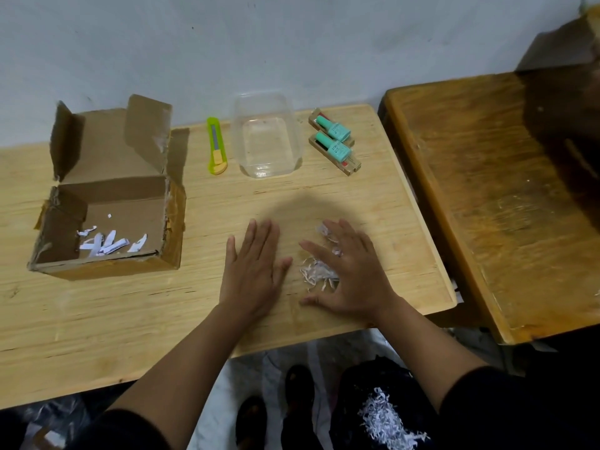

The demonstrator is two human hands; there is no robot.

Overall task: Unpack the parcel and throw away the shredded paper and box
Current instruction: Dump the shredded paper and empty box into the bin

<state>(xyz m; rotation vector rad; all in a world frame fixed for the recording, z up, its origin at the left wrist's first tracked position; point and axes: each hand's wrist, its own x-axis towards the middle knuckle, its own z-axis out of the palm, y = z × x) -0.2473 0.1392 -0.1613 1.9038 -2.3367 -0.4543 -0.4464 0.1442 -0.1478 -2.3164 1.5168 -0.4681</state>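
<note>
An open cardboard box stands at the left of the light wooden table, with several white paper strips on its floor. My left hand lies flat on the table, fingers straight. My right hand rests with spread fingers over a small heap of shredded paper; shreds also show between its fingers. Two teal bottles lie on small cartons at the back right.
A green and yellow utility knife and a clear plastic tub sit at the table's back. A darker wooden table stands to the right. Below the front edge a black bag holds shredded paper, beside my feet.
</note>
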